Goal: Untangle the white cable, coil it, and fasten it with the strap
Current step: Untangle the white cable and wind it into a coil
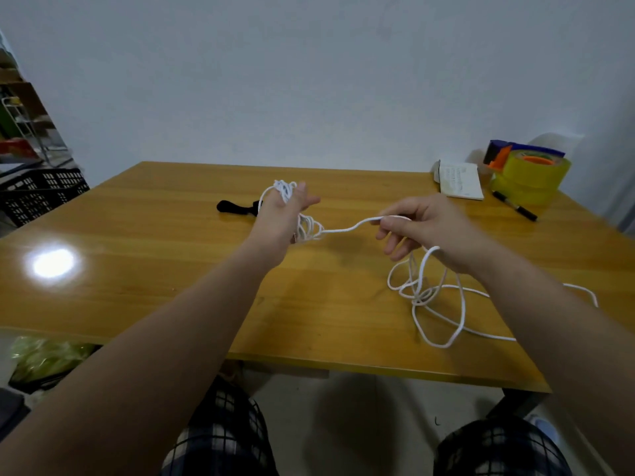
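The white cable (343, 229) is wound in several loops around my left hand (280, 211), which is raised over the middle of the wooden table (154, 269) with fingers straight. A taut stretch of cable runs right to my right hand (422, 228), which pinches it between thumb and fingers. Below my right hand the loose remainder lies in tangled loops on the table and trails toward the right edge. A black strap (235, 207) lies on the table just behind my left hand, partly hidden by it.
At the back right corner stand yellow tape rolls (531, 176) with a blue and orange dispenser, a small white booklet (460, 182) and a black pen (514, 211). A black crate (41, 194) sits on the floor at left. My knees are under the front edge.
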### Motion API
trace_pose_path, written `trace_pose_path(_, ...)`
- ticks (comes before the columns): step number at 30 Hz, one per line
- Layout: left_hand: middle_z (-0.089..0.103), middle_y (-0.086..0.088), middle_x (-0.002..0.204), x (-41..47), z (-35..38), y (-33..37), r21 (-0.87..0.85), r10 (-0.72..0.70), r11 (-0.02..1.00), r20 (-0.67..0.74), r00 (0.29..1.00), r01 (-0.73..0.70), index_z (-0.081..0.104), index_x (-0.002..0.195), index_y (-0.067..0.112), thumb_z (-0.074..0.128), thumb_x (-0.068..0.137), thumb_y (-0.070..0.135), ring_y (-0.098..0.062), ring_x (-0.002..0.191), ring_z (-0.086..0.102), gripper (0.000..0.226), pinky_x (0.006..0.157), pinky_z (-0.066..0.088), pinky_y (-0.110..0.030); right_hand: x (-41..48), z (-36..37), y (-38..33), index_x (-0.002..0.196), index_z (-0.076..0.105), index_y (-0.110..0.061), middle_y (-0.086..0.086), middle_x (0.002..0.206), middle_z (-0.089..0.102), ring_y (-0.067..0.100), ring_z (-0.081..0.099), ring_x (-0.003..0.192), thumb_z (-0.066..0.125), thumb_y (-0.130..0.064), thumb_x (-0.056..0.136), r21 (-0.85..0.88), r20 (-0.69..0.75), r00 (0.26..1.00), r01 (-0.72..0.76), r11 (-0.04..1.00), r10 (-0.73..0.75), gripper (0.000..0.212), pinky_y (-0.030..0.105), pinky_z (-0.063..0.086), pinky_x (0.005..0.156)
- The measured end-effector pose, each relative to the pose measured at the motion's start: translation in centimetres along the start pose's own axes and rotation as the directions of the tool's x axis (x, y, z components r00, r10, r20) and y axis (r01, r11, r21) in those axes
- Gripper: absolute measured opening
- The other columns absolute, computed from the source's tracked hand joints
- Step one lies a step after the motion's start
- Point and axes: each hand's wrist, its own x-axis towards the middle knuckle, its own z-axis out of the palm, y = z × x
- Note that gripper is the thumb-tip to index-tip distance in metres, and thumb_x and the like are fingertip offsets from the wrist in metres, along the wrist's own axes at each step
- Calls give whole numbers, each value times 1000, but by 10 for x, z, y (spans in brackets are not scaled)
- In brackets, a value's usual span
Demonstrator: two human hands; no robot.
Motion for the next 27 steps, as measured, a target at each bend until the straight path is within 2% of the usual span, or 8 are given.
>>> trace_pose_path(3,61,-7,126,3,2,3,-324,-202,926,10,979,195,43,126,6,46,99,29,-15,102,60,35,80,49,-38,0,3,-4,101,67,-10,11,91,68,14,62,65,51,-2,91,-110,117,993,3,994,10,20,26,56,54)
trace_pose_path(6,54,-15,128,2,5,7,-457,-289,841,72,955,289,46,117,1,49,96,11,-25,94,60,23,77,49,-39,4,10,-12,95,67,-18,0,88,68,12,61,74,51,-3,93,-336,218,976,81,938,-7,23,32,57,63)
trace_pose_path(13,65,-17,111,-22,12,16,-185,-164,955,319,933,232,57,96,5,54,93,9,-25,106,61,7,94,46,-46,17,4,-25,94,65,-17,-3,83,62,8,59,74,48,-4,94,-479,130,979,201,855,-157,21,26,56,62)
trace_pose_path(19,56,0,56,-36,21,25,1,-130,988,537,834,153,50,97,6,53,93,32,-20,55,61,26,84,46,-57,18,-1,-22,93,65,-9,4,76,61,7,59,63,53,-8,92,-382,81,987,161,910,-141,12,24,55,55)
trace_pose_path(22,36,3,43,-45,24,35,132,-129,989,545,829,67,41,73,11,34,92,62,-17,38,38,56,57,40,-34,15,-3,-21,71,65,-12,-1,54,59,12,57,46,70,-25,80,-385,-75,982,132,913,-173,17,23,49,47)
trace_pose_path(24,30,2,45,-50,22,43,235,-114,972,558,822,-24,46,78,11,35,87,69,-15,36,29,60,45,27,-27,16,-10,-16,60,60,-12,1,47,53,17,52,45,70,-47,69,-671,-139,938,147,726,-319,38,28,42,48)
trace_pose_path(26,39,-3,52,-53,21,47,375,-110,910,631,768,-178,58,88,1,56,85,57,-13,37,31,56,39,27,-21,17,-14,-11,56,53,-12,0,47,44,24,47,48,65,-58,68,-898,-79,888,134,419,-452,49,30,37,50)
trace_pose_path(27,44,-5,55,-54,22,48,449,-138,859,665,734,-245,59,90,-2,64,84,46,-13,38,34,49,38,29,-20,18,-13,-9,56,49,-14,-1,48,43,24,46,49,65,-59,68,-923,-68,894,112,368,-443,50,31,37,51)
